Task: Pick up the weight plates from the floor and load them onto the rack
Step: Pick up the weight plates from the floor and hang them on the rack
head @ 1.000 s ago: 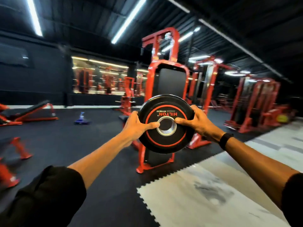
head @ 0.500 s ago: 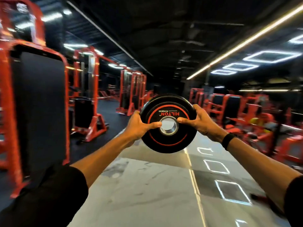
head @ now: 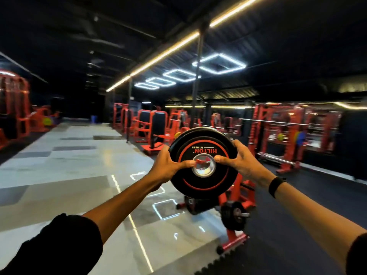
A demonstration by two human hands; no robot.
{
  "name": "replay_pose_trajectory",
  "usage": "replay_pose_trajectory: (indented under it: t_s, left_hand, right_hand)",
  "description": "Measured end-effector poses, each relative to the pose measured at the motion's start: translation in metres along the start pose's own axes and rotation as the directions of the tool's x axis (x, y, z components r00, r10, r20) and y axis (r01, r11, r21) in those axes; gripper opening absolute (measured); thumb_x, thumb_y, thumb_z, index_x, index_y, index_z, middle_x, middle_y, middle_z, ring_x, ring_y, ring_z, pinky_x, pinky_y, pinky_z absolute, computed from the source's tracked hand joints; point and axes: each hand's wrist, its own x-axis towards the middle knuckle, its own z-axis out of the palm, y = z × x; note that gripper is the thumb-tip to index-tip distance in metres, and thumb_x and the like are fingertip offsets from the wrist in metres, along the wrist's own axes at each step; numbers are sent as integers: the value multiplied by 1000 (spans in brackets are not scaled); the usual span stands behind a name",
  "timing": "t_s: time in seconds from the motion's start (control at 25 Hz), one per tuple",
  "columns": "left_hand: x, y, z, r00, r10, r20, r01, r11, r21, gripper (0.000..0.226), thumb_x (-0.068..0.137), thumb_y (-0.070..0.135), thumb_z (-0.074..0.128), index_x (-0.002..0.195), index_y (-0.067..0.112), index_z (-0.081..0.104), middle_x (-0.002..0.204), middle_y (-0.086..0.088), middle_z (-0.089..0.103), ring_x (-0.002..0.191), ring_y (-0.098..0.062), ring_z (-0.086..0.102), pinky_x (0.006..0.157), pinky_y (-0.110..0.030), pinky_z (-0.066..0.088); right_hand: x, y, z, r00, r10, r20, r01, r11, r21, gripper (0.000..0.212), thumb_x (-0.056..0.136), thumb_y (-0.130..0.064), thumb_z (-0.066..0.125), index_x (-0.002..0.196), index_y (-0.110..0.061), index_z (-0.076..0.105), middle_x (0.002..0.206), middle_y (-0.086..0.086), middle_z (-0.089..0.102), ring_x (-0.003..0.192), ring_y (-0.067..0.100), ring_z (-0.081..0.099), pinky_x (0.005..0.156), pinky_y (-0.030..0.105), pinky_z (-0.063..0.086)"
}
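I hold a black weight plate (head: 202,183) with a red ring and a steel centre hole upright at arm's length. My left hand (head: 168,167) grips its left rim, thumb across the face to the hole. My right hand (head: 238,161) grips the right rim, thumb also reaching the hole. Below and behind the plate stands a red plate rack (head: 236,197) on the floor. Another black plate (head: 233,215) sits on one of its pegs. Most of the rack is hidden by the held plate.
A glossy pale tiled aisle (head: 75,175) runs ahead on the left, black rubber flooring (head: 297,225) on the right. Red gym machines (head: 151,128) line the far side, a squat rack with a barbell (head: 282,124) at right, more red machines (head: 14,108) at far left.
My view has swung further right: the near red machine has left the frame and the plate rack has come into sight beneath the plate. Both hands keep their grip on the plate.
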Motion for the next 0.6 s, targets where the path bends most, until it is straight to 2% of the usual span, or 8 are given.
replay_pose_trajectory:
  t_s: [0.16, 0.36, 0.6]
  left_hand:
    - [67, -32, 96, 995, 19, 98, -14, 999, -52, 101, 41, 55, 96, 124, 15, 56, 116, -3, 72, 105, -18, 71, 91, -44, 58]
    - [180, -94, 207, 985, 33, 168, -11, 991, -131, 95, 43, 45, 99, 119, 11, 54, 111, -7, 73, 102, -22, 71, 88, -48, 58]
    - [332, -176, 336, 962, 39, 272, -1, 990, -142, 100, 30, 69, 91, 107, 15, 60, 103, -3, 75, 97, -19, 72, 86, -48, 59]
  right_hand:
    - [9, 51, -82, 996, 53, -74, -60, 994, -89, 55, 75, -20, 80, 120, -8, 51, 113, 1, 66, 99, 7, 69, 80, 24, 58]
    - [64, 147, -170, 979, 95, -182, -124, 981, -152, 50, 79, -15, 79, 121, -10, 53, 111, 0, 69, 100, 10, 70, 76, 21, 57]
    - [158, 266, -268, 942, 161, -295, -221, 958, -183, 54, 74, -14, 82, 121, -13, 55, 108, -3, 71, 99, 6, 70, 77, 18, 55]
